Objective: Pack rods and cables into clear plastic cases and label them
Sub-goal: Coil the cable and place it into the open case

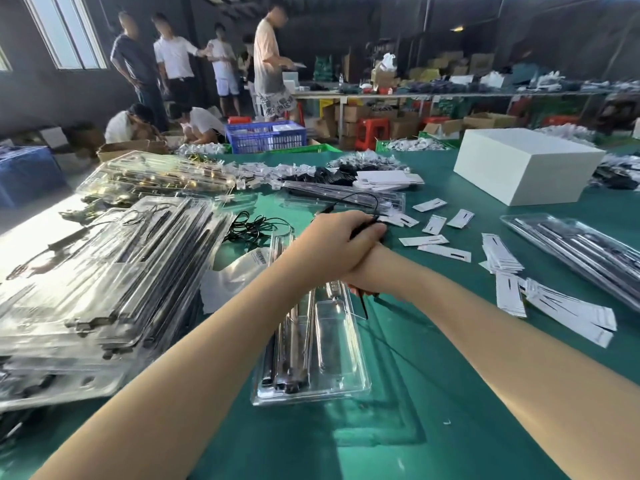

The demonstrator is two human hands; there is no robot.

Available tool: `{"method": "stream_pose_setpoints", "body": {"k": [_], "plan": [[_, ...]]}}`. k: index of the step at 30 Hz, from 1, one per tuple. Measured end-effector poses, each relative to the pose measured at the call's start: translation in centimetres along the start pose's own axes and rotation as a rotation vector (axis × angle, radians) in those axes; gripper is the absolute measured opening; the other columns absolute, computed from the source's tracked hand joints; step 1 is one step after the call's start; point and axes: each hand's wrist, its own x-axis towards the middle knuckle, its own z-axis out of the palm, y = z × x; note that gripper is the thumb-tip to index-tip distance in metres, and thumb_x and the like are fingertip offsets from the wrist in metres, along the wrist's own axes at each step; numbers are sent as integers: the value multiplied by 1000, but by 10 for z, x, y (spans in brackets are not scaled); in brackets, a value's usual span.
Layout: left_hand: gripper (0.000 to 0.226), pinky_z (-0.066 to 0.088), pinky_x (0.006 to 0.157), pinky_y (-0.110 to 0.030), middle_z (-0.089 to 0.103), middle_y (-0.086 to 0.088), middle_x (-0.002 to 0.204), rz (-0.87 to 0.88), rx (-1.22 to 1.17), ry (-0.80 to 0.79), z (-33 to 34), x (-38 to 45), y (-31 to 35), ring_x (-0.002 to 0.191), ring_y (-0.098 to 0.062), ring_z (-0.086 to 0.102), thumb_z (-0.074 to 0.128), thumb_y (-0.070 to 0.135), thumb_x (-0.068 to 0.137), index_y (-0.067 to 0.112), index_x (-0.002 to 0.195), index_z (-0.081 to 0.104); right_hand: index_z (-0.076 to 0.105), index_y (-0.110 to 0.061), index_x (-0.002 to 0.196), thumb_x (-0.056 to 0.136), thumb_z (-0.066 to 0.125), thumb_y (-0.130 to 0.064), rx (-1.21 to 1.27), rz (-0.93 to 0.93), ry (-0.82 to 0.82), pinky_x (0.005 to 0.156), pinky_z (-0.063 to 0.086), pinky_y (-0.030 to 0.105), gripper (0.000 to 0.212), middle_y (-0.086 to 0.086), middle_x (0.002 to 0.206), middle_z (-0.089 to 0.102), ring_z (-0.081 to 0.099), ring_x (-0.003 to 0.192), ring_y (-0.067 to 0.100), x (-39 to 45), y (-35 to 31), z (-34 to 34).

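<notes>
The person's left hand (341, 237) reaches across above the right wrist, its fingers (372, 232) curled round a thin black cable (360, 197) that loops up and away toward the far side of the desk (433, 393). The right hand (360, 282) lies under the left; most of it is hidden, so how far its fingers are curled cannot be told, though a black strand juts out just below it and may be the cable's other end. Directly beneath both hands lies an open clear plastic case (329, 358), running from the near middle of the desk toward its centre, with dark rods (287, 355) already seated in its left channels and the right-hand pocket looking unfilled.

The step appears to be gathering the cable into a coil. It would go best with small, even loops kept above the vacant pocket, so that the bundle drops in flat and does not ride over the rods.

Room is tight to the left, where a stack of filled cases (104, 271) reaches nearly to the open case and more loose cable (259, 228) lies just beyond it. To the right, white labels (502, 254) are scattered and piled, with bare green desk between them and the case. The near edge of the desk is free, which looks the safest side for drawing the elbows back.
</notes>
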Motion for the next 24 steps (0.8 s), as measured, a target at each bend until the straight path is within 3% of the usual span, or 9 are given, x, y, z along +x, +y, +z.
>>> {"method": "stream_pose_setpoints", "body": {"k": [3, 6, 8, 10, 13, 15, 18, 22, 24], "plan": [[36, 46, 57, -28, 59, 6, 71, -191, -57, 177, 1, -1, -16, 63, -12, 58, 35, 41, 102, 14, 96, 58, 63, -18, 91, 84, 68, -37, 227, -14, 328, 47, 37, 13, 21, -10, 69, 61, 53, 55, 3, -12, 13, 10], [31, 45, 55, -28, 53, 5, 67, -251, -388, 41, 3, -11, -32, 57, -13, 49, 35, 37, 103, 18, 93, 57, 59, -27, 100, 85, 69, -40, 132, -191, 822, 68, 42, 12, 22, -13, 89, 61, 54, 76, 2, -28, 35, 11], [28, 43, 54, -23, 50, 7, 65, -325, -840, -114, 8, -19, -30, 59, -11, 49, 37, 37, 102, 19, 93, 58, 56, -28, 118, 87, 62, -50, 72, -186, 631, 87, 39, 10, 39, -22, 108, 57, 53, 101, -1, -33, 48, 11], [26, 45, 57, -23, 49, 7, 62, -430, -1234, -171, 14, -25, -26, 59, -11, 49, 41, 36, 101, 18, 95, 58, 60, -28, 109, 86, 53, -54, 335, -142, 363, 93, 47, 20, 35, -21, 101, 66, 61, 101, 7, -32, 53, 10], [27, 44, 55, -23, 43, 7, 61, -556, -1524, -166, 26, -27, -26, 52, -9, 44, 40, 40, 101, 19, 93, 55, 60, -28, 89, 97, 51, -36, 469, -206, 532, 61, 50, 36, 14, -12, 64, 60, 59, 61, 22, -23, 55, 16], [35, 35, 49, -20, 37, 8, 58, -597, -1574, -116, 33, -28, -24, 48, -7, 35, 38, 47, 99, 18, 94, 57, 59, -30, 85, 99, 50, -29, 462, -202, 723, 51, 40, 23, 17, -14, 56, 48, 44, 51, 10, -17, 50, 23], [49, 30, 46, -19, 33, 7, 59, -561, -1451, -64, 47, -29, -24, 48, -8, 29, 42, 57, 93, 15, 106, 61, 59, -24, 86, 99, 50, -24, 384, -163, 887, 58, 39, 21, 17, -12, 66, 56, 49, 59, 4, -3, 39, 34], [44, 34, 45, -20, 48, 3, 67, -573, -1481, 109, 53, -25, -24, 49, -9, 39, 57, 50, 88, 13, 111, 60, 72, -18, 96, 95, 58, -23, 246, -189, 835, 72, 46, 28, 15, -2, 83, 69, 61, 78, 13, 4, 24, 43], [29, 50, 54, -25, 63, -3, 76, -682, -1572, 263, 50, -21, -26, 59, -14, 58, 57, 41, 93, 13, 98, 63, 71, -23, 113, 94, 59, -24, 102, -168, 646, 73, 43, 26, 22, 1, 91, 64, 58, 83, 16, 8, 22, 47]]}}
